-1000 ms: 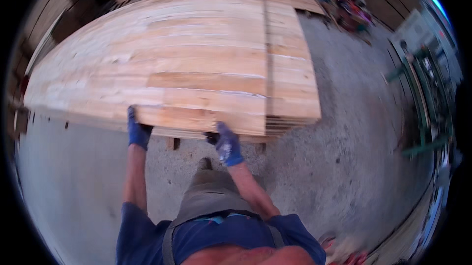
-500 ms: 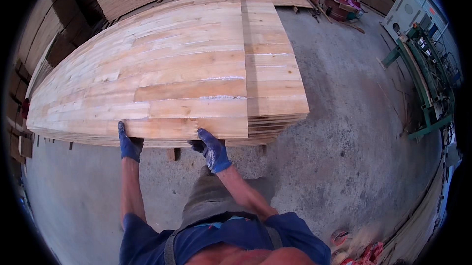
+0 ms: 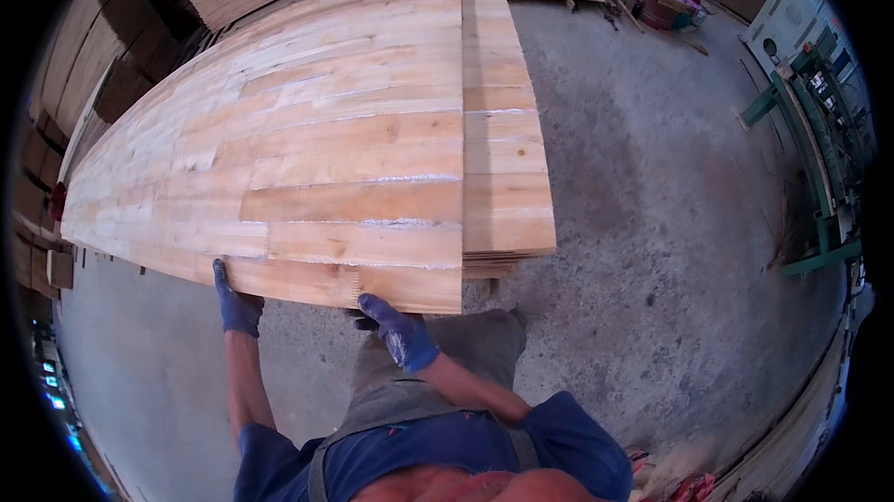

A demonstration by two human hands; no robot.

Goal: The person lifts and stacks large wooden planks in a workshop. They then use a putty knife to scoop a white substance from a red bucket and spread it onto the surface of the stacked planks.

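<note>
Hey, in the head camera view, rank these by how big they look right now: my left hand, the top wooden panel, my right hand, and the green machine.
1. Top wooden panel
2. Green machine
3. Left hand and right hand: too alike to rank, since angle and nearness may sway it.

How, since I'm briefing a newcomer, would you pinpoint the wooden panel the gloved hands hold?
On the grey concrete floor, find the central stack of wooden panels. A blue-gloved left hand and blue-gloved right hand grip the topmost pale, strip-jointed panel. Unlike those beneath, it juts toward the person, stopping short rightward.
</note>
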